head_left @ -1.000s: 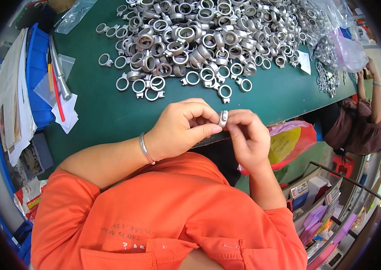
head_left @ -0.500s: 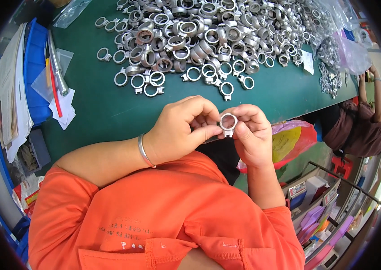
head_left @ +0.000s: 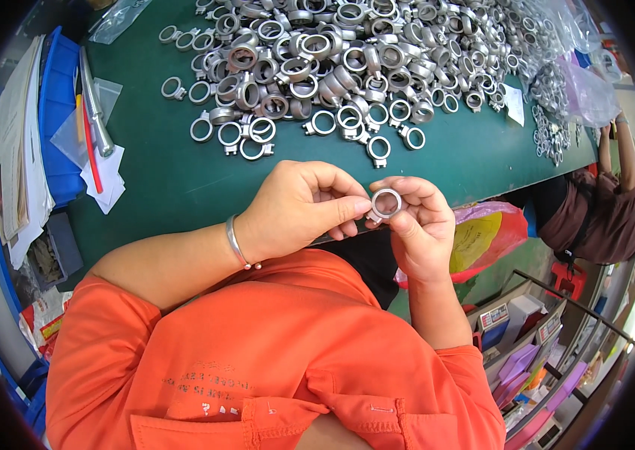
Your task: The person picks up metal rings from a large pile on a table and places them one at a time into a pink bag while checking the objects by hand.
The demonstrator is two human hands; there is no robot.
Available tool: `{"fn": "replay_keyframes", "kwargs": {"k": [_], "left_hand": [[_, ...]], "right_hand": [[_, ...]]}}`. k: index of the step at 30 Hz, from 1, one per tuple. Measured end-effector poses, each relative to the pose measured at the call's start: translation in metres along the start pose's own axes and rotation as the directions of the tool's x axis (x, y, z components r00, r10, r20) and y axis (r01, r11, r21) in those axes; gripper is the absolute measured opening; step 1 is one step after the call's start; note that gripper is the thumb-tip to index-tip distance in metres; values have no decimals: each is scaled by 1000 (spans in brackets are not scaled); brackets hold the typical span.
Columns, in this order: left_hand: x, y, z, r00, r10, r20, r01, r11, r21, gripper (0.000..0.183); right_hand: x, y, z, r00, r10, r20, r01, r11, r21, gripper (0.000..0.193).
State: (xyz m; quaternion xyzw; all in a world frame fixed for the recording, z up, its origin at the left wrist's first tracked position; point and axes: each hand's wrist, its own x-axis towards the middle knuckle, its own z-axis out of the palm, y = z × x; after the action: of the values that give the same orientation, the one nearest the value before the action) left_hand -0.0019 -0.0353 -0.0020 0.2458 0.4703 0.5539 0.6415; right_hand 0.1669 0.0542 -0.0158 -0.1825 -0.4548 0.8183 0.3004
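Observation:
In front of my orange shirt, both hands meet around one small silver metal ring with a stubby lug on its rim. My right hand grips it between thumb and bent fingers. My left hand pinches at its left side, by the lug, the thumb tip against it; the left fingertips are partly hidden. The ring's round opening faces up toward me, and its lug points down to the left. Beyond my hands lies a large heap of similar metal rings, a few loose ones at its near edge.
The rings lie on a green tabletop. At left are a blue tray, papers, a red pen and a metal rod. Plastic bags stand at far right, near another person. Shelves with bins are lower right.
The ring has turned in my fingers: its lug pointed down toward me and now points down-left. My left thumb has shifted up slightly along it. The heap stays as it was.

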Motion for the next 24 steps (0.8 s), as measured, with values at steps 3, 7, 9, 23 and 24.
{"fn": "replay_keyframes", "kwargs": {"k": [3, 7, 9, 23, 24], "left_hand": [[1, -1, 0, 1000, -4, 4, 4, 1000, 15, 16], [1, -6, -1, 977, -178, 116, 209, 906, -368, 26], [5, -2, -5, 958, -206, 200, 269, 888, -373, 28], [5, -2, -4, 995, -100, 0, 99, 987, -128, 14], [5, -2, -4, 994, -105, -1, 104, 986, -131, 14]], "right_hand": [[1, 1, 7, 979, -199, 32, 198, 918, -344, 29], [3, -7, 20, 894, -383, 233, 415, 506, -756, 29], [10, -8, 9, 894, -393, 214, 390, 449, -804, 25], [18, -9, 2, 999, 21, -24, -31, 810, -586, 9], [17, -8, 2, 1000, -11, 11, 15, 794, -607, 9]]}}
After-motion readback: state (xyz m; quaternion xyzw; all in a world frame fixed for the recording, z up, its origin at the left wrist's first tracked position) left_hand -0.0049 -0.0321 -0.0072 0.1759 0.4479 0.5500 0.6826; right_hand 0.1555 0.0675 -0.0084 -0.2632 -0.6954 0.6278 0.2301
